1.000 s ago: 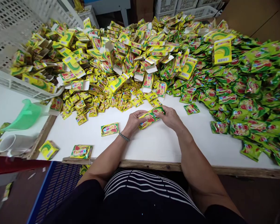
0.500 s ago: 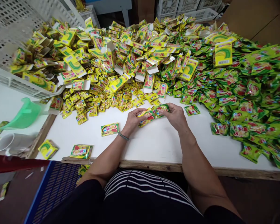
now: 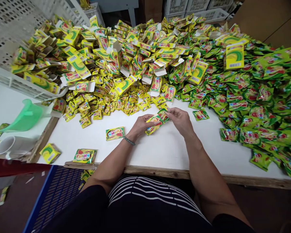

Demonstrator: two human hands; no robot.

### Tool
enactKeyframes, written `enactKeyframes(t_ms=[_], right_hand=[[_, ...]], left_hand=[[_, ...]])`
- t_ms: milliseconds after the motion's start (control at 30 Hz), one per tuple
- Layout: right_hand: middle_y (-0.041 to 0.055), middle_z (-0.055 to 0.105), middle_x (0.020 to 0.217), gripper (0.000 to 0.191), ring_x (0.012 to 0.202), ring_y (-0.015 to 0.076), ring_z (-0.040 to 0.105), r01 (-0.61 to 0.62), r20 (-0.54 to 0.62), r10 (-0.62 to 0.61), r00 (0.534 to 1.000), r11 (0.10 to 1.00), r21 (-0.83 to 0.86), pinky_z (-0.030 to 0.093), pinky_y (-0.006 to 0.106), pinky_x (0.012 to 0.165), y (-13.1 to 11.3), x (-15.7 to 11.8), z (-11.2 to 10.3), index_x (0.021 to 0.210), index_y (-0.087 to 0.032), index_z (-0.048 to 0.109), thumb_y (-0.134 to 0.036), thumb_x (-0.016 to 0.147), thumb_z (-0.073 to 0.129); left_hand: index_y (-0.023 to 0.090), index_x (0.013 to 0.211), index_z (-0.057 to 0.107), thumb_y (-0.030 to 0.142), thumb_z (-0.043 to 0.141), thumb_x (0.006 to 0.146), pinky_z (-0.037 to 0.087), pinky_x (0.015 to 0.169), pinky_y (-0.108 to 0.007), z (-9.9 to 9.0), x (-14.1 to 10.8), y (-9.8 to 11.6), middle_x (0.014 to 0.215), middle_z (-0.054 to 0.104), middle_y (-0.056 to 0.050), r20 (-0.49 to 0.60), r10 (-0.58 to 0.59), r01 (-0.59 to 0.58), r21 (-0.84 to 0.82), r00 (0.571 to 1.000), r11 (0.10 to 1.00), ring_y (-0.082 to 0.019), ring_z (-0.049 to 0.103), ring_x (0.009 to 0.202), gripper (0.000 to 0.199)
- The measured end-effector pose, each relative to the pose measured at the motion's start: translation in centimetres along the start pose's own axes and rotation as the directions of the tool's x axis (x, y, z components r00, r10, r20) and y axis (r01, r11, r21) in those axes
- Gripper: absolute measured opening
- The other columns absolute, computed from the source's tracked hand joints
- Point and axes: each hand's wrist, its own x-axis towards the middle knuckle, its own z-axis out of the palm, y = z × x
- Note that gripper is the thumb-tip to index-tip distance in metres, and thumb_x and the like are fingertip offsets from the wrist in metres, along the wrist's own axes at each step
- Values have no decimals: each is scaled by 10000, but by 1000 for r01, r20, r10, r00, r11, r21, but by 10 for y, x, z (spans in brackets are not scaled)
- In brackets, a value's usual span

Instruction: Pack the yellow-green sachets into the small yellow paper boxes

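Note:
My left hand is closed around a small yellow-and-green printed box, thumb across its front. At the box's right end, my right hand pinches a green foil packet. The packet overlaps that end, and part of it seems to be inside; the fingers partly hide the opening. On the white table, a similar closed box lies flat beside my left wrist. Another box is at the front edge, with a yellow box farther left. A single green packet lies right of my right hand.
A heap of open boxes spans the back, with small yellow packets before it. Green packets pile up on the right. At left are a tipped white crate, a green scoop and a white mug. A blue crate stands below.
My right hand has moved slightly left, closer to my left hand. The green packet now shows less beyond the box's end, and the box is tilted more.

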Motion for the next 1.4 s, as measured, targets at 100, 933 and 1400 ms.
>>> enactKeyframes(t_ms=[100,933,1400], right_hand=[[1,646,666,308,664,170,567,31,-19,-35,999,982,-184,474,333,693,-1,-2,2,730,-208,698,-516,729,686],[10,627,852,470,794,155,602,124,6,-124,992,990,64,525,320,729,3,-7,24,1084,-225,659,-548,744,694],[18,689,824,473,763,173,642,54,100,-66,993,991,125,549,326,743,11,-8,29,1093,-235,610,-555,750,671]], left_hand=[[139,886,687,311,924,424,470,635,-252,2,0,-2,774,716,-4,-44,28,-30,-45,999,999,-123,622,626,547],[242,1320,448,494,768,716,482,673,-255,2,-1,-9,841,671,-1,-81,314,-317,-24,946,948,-137,629,692,729],[194,1087,490,428,783,688,413,564,-206,-4,-3,-5,719,624,32,50,313,-317,135,948,939,-99,557,583,548]])
